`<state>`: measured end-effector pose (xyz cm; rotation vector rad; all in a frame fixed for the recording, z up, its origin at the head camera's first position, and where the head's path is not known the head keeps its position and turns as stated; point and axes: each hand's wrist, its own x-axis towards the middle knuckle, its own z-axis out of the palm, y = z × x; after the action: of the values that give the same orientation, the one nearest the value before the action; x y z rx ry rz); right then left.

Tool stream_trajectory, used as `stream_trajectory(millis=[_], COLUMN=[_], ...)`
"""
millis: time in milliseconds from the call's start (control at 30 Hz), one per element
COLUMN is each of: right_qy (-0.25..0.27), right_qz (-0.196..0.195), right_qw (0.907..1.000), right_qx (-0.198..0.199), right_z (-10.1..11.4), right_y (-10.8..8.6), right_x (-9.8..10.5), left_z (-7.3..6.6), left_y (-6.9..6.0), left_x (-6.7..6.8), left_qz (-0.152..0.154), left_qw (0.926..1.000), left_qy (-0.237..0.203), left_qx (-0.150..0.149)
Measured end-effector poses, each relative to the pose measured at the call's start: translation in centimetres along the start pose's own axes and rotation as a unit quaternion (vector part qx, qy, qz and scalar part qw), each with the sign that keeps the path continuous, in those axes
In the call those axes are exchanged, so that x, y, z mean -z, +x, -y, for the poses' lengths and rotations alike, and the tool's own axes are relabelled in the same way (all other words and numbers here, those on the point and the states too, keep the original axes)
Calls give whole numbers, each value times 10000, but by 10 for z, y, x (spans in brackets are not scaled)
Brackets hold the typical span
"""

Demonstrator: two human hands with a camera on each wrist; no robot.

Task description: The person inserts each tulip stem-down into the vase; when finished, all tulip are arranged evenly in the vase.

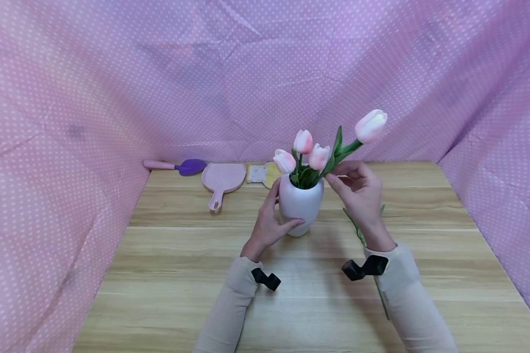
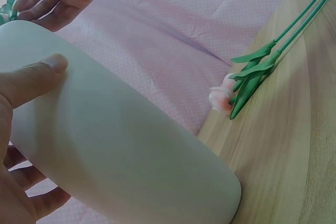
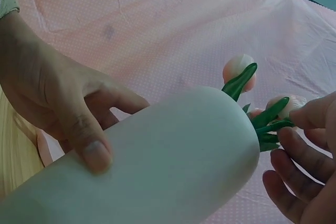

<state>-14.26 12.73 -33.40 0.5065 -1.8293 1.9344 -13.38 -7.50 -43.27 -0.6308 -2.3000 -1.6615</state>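
Note:
A white vase [image 1: 301,208] stands on the wooden table, holding several pink-and-white tulips [image 1: 303,141]. My left hand [image 1: 268,226] grips its side, the thumb across the front; the left wrist view shows this thumb on the vase [image 2: 131,129]. At the vase's mouth my right hand [image 1: 359,191] pinches the green stem of a tulip [image 1: 371,126] that leans out to the right, higher than the others. In the right wrist view, the fingertips of my right hand [image 3: 310,156] close on a green stem beside the rim.
More tulips with green leaves [image 2: 254,74] lie on the table to the right, partly under my right forearm in the head view. Along the back edge are a purple shovel [image 1: 192,167] with a pink handle, a pink toy pan [image 1: 223,177] and a yellow-and-white item [image 1: 257,174].

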Motion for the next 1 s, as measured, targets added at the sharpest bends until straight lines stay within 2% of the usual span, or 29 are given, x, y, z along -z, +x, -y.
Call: stream_trajectory(millis=[167,267,533,767,933,1000], right_qy=[-700,-878,-538,-980,-804,-638], right_qz=[335,397,294,634,351,207], right_qw=[9970,9952,9979,9931,9956,9962], right_qx=[-50,-166,-222,-130,-321,-550], right_z=[-1,-2,-3,-5,-9,-9], right_y=[0,0,-3,-4,-7,-8], right_x=[-2,0,3,4,12,18], left_z=[0,0,1,1,0,0], left_y=[0,1,0,0,0,0], left_x=[0,0,1,1,0,0], left_qz=[15,25,4,-28,-15,-15], left_qw=[10000,10000,9999,9999,9999,9999], left_qy=[40,38,105,128,116,111], left_qx=[-12,-11,-48,-58,-39,-45])
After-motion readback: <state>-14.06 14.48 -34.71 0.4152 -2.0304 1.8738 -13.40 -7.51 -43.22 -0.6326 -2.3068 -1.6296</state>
